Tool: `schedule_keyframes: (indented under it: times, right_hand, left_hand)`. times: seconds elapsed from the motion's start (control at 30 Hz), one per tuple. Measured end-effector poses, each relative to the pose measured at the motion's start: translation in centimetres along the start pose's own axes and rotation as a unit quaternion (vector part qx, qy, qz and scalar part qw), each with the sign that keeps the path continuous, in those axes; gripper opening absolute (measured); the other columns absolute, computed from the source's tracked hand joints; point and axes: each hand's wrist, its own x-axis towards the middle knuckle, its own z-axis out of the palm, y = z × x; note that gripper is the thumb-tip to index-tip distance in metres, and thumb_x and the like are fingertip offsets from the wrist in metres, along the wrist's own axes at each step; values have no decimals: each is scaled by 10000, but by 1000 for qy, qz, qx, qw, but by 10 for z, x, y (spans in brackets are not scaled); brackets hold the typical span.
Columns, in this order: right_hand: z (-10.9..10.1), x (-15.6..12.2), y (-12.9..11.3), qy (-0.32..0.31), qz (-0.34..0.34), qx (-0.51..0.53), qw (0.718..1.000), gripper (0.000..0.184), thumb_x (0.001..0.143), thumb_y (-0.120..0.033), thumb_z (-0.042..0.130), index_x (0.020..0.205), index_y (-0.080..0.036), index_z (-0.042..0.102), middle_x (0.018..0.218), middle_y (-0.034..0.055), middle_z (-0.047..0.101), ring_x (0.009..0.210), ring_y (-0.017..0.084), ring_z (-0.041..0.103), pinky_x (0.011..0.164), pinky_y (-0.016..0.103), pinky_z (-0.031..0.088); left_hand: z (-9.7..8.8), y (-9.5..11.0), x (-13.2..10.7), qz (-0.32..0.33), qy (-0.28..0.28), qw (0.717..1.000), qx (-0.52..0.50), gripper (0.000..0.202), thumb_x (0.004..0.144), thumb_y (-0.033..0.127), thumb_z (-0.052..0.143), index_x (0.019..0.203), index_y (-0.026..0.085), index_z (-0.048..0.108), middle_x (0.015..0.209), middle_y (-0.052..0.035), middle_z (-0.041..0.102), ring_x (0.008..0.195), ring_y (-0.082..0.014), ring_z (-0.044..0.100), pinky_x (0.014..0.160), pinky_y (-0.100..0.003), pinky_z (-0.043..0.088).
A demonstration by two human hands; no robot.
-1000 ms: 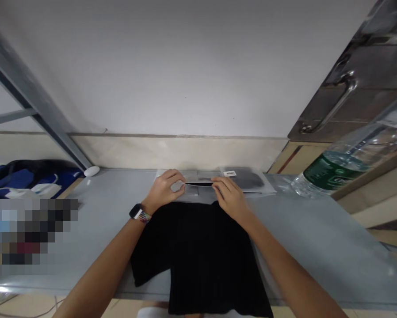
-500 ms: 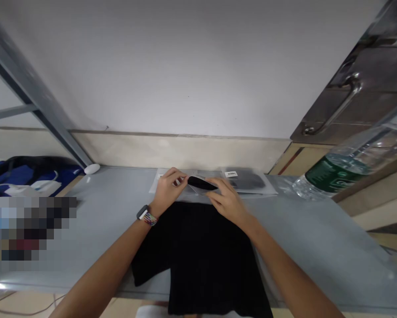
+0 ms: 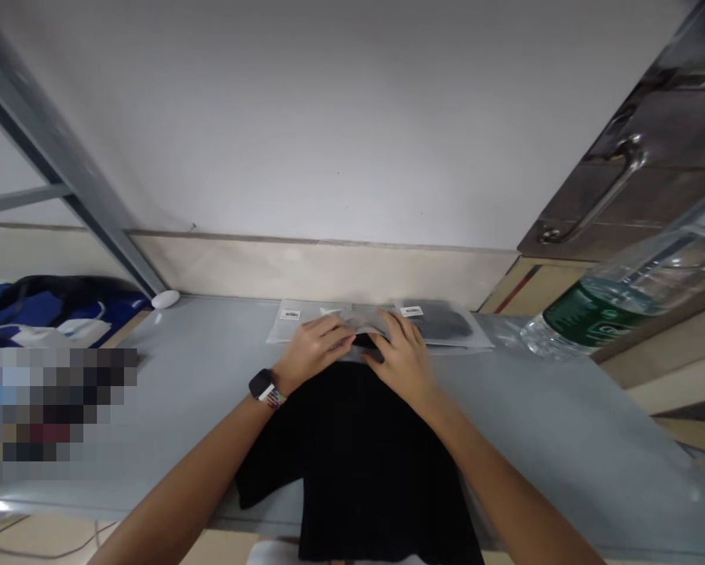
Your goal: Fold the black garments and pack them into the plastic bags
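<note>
In the head view, my left hand [image 3: 317, 349] and my right hand [image 3: 404, 357] come close together over the far side of the table. Between them, the fingers of both hands pinch the edge of a translucent plastic bag [image 3: 365, 318]. A small dark patch shows under its edge, and I cannot tell what it is. Just below my hands a black garment [image 3: 358, 455] lies spread flat, reaching over the near table edge. My right forearm hides part of its right side. A dark watch with a multicoloured strap [image 3: 263, 384] is on my left wrist.
Flat translucent packets with white labels lie along the wall, one on the left [image 3: 282, 326] and one on the right [image 3: 447, 323]. A large plastic bottle [image 3: 600, 314] with a green label leans at the right. A white oval object [image 3: 165, 300] sits by the metal post at left.
My hands have drawn closer together. The wide dark oval seen between them is now mostly covered, with the translucent plastic visible over it. The black garment has barely shifted.
</note>
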Motion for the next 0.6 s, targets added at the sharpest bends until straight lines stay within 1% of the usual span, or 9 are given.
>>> schedule_keyframes:
  times: [0.1, 0.17, 0.23, 0.27, 0.33, 0.37, 0.4, 0.53, 0.6]
  right_hand:
    - [6, 2, 0, 1, 8, -13, 1000, 196, 841, -142, 825, 1019, -220, 799, 1472, 189, 636, 1352, 428, 562, 1065, 652, 545]
    - [8, 3, 0, 4, 4, -18, 1000, 212, 818, -65, 788, 960, -222, 795, 1426, 164, 672, 1322, 399, 589, 1059, 617, 559]
    - [8, 4, 0, 16, 8, -13, 1000, 268, 805, -23, 746, 979, -221, 790, 1368, 143, 710, 1271, 369, 627, 1043, 575, 581]
    - [8, 4, -1, 26, 15, -6, 1000, 294, 806, -16, 727, 1014, -216, 787, 1336, 137, 727, 1240, 358, 646, 1032, 556, 594]
    - [6, 4, -2, 52, 30, 13, 998, 339, 821, -14, 694, 1088, -207, 775, 1272, 128, 752, 1182, 338, 680, 1009, 523, 617]
    - [4, 4, -3, 63, 33, 25, 997, 362, 828, -12, 677, 1119, -208, 768, 1254, 123, 757, 1166, 330, 693, 1005, 510, 624]
    - [3, 4, -4, 69, 29, 38, 997, 386, 833, -7, 660, 1144, -212, 760, 1252, 120, 757, 1161, 325, 700, 1010, 501, 627]
    - [-5, 5, -3, 51, -31, 84, 995, 423, 842, -5, 626, 1192, -211, 744, 1321, 132, 738, 1212, 317, 705, 1066, 487, 618]
    - [-10, 5, -2, 51, -50, 89, 993, 387, 860, -28, 626, 1182, -204, 748, 1339, 141, 733, 1225, 319, 708, 1074, 487, 619]
  left_hand:
    - [1, 6, 2, 9, -7, 1000, -11, 139, 1093, 234, 589, 1085, 202, 724, 1029, -73, 766, 919, -196, 743, 794, -325, 624]
    - [1, 8, 3, 8, -5, 1000, -18, 136, 1092, 231, 588, 1097, 210, 722, 1019, -68, 767, 929, -199, 744, 819, -335, 627]
    - [2, 7, 3, 8, -9, 1000, -28, 143, 1080, 283, 624, 1172, 216, 713, 1075, -81, 771, 994, -223, 744, 891, -379, 631]
    - [3, 7, 3, 10, -17, 999, -32, 227, 1061, 348, 664, 1241, 213, 696, 1140, -102, 768, 1055, -249, 739, 940, -418, 627]
    - [5, 4, 2, 12, -36, 999, -36, 522, 997, 502, 733, 1410, 202, 623, 1302, -155, 732, 1202, -315, 707, 1036, -505, 601]
    - [6, 2, 1, 12, -47, 998, -38, 626, 984, 538, 737, 1487, 204, 572, 1375, -174, 704, 1270, -336, 682, 1076, -535, 581]
    - [7, 0, 0, 14, -57, 997, -41, 659, 998, 528, 720, 1545, 216, 524, 1430, -179, 681, 1321, -341, 661, 1104, -548, 565]
    - [7, -7, -4, 25, -79, 995, -63, 536, 1101, 289, 577, 1622, 285, 452, 1520, -131, 654, 1405, -291, 631, 1163, -534, 533]
    - [4, -8, -5, 27, -82, 994, -68, 546, 1097, 262, 580, 1627, 279, 451, 1523, -126, 657, 1408, -288, 634, 1165, -536, 536]
